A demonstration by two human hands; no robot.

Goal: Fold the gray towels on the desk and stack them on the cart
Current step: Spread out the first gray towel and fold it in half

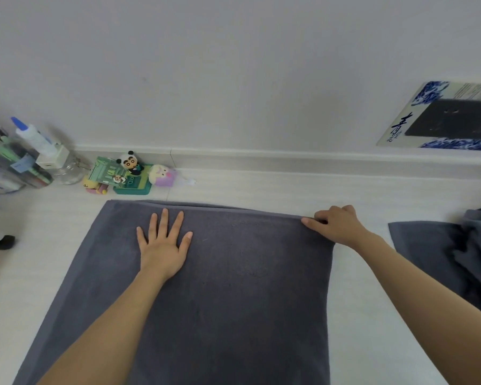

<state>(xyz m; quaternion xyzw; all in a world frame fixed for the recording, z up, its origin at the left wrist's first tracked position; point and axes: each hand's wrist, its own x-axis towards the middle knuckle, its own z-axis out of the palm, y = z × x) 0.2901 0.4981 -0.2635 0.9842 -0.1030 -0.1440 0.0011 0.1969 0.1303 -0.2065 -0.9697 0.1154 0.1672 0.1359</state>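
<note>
Pinning the towel (233, 287) flat on the counter (289, 187), the left hand (163, 245) is lying spread, palm down, anchoring the cloth while the right hand (336, 225) is pinching its far right corner, likely squaring the fold. 1 crumpled pile (461, 254) is waiting right.

The gray towel (233, 287) under my hands was soft, matt terry cloth with a slightly fuzzy nap. The tabletop (261, 187) looked like pale, smooth laminate with a faint wood grain. That little jar (68, 173) was clear, shiny glass.
</note>
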